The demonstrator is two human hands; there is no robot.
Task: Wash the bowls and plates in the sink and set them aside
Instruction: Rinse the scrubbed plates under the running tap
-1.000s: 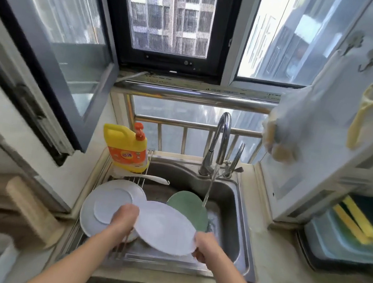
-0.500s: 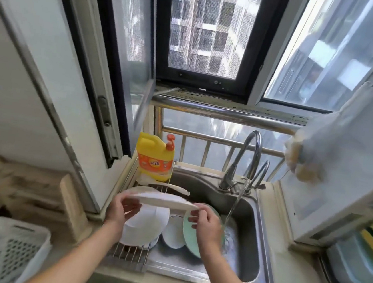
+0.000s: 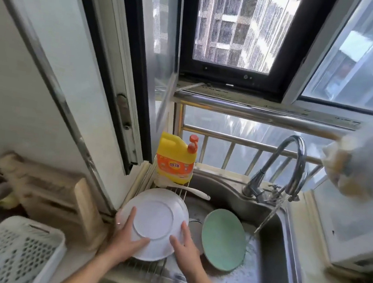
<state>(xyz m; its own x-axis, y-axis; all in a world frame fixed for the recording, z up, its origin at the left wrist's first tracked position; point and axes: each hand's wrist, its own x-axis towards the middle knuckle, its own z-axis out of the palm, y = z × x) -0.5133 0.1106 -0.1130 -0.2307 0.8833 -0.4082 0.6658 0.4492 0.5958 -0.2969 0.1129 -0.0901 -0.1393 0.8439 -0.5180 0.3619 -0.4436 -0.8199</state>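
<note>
A white plate (image 3: 154,219) lies upside down on the wire rack (image 3: 154,270) at the left of the steel sink (image 3: 281,280). My left hand (image 3: 124,239) rests flat on its left and lower rim, fingers straight. At the plate's right rim my right hand (image 3: 184,245) touches it with straight fingers. A green plate (image 3: 223,238) leans inside the sink just right of my right hand. Water runs from the faucet (image 3: 291,167) into the basin beside the green plate.
A yellow detergent bottle (image 3: 176,161) stands at the back of the rack, with a white spoon (image 3: 189,189) lying in front of it. A white perforated basket (image 3: 5,253) sits at the lower left beside a wooden board (image 3: 85,209). An open window sash (image 3: 108,86) juts in above the counter.
The white plate, held on edge above the rack half a second ago, now lies face down on the rack on top of the plate there. Both hands went down with it and flattened onto it.
</note>
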